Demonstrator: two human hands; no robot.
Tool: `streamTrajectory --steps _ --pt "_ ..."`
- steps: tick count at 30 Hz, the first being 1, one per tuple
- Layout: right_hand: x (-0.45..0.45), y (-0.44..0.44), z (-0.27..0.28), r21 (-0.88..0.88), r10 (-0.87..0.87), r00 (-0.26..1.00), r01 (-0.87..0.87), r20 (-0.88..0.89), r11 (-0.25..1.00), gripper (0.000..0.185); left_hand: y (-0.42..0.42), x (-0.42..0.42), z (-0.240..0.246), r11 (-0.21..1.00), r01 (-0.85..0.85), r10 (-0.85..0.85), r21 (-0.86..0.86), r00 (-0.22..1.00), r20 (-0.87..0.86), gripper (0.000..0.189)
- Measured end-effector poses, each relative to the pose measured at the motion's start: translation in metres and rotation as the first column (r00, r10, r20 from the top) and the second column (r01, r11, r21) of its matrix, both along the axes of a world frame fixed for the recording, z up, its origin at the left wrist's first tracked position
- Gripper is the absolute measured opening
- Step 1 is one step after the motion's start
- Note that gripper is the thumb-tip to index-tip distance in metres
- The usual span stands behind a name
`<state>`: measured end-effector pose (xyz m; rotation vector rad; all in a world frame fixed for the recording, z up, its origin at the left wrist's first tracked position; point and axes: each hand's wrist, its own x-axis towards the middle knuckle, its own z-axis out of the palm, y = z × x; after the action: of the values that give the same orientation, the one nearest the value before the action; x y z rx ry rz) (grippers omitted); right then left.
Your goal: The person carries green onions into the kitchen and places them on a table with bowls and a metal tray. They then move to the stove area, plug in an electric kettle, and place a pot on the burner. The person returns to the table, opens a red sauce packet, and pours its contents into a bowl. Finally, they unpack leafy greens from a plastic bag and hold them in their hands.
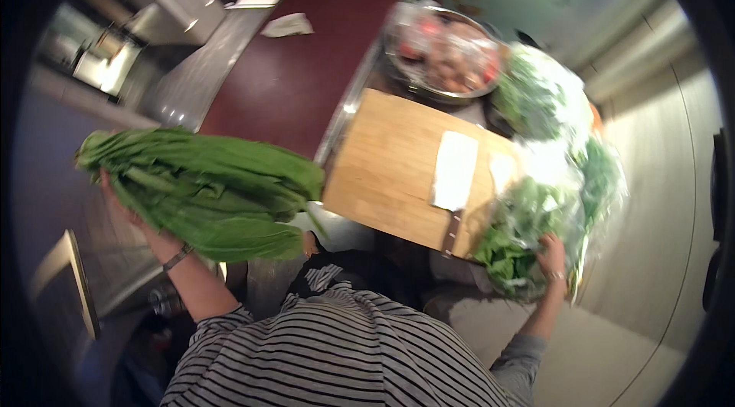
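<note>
A large bunch of long-leaved green lettuce [224, 189] lies along my left hand [119, 200], which grips it near the stem end; leaves hide part of the fingers. At the right, my right hand [551, 255] pinches a clear plastic bag [554, 200] with leafy greens [505, 255] in its lower part. Between the two hands is a wooden cutting board [382, 154]. On it rests a cleaver with a broad blade [455, 168] and a dark riveted handle [452, 232], the handle pointing toward me.
A metal bowl [453, 98] holding plastic-wrapped food stands behind the board. More bagged greens [534, 91] sit to its right, against the wall side. A dark red surface [304, 68] with a white cloth [288, 25] stretches left of the board. A chair back [77, 275] is at lower left.
</note>
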<state>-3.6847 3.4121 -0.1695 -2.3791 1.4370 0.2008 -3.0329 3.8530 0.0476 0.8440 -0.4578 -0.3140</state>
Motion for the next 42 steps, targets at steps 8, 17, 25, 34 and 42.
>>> streamTrajectory --steps 8,17,25,34,42 --pt "0.182 0.126 0.094 -0.462 -0.160 0.885 0.373 0.436 0.805 0.026 0.150 0.157 -0.046 0.932 -0.312 0.245 -0.186 0.918 -0.313 0.040" --pt "0.487 0.227 0.053 -0.315 0.258 0.887 -0.137 0.383 0.939 0.019 0.245 0.274 -0.063 0.861 -0.494 0.424 -0.122 0.829 -0.364 0.037" --pt "0.644 0.286 0.017 -0.255 0.254 0.870 -0.155 0.422 0.954 0.023 0.281 0.351 -0.106 0.801 -0.597 0.552 0.037 0.713 -0.433 0.041" --pt "0.869 0.320 -0.088 -0.292 0.561 0.560 -0.499 0.610 0.816 0.019 0.348 0.427 -0.164 0.873 -0.487 0.422 -0.017 0.773 -0.475 0.040" --pt "0.969 0.339 -0.091 -0.441 0.584 0.518 -0.383 0.625 0.812 0.020 0.339 0.528 -0.168 0.924 -0.363 0.293 -0.117 0.871 -0.394 0.048"
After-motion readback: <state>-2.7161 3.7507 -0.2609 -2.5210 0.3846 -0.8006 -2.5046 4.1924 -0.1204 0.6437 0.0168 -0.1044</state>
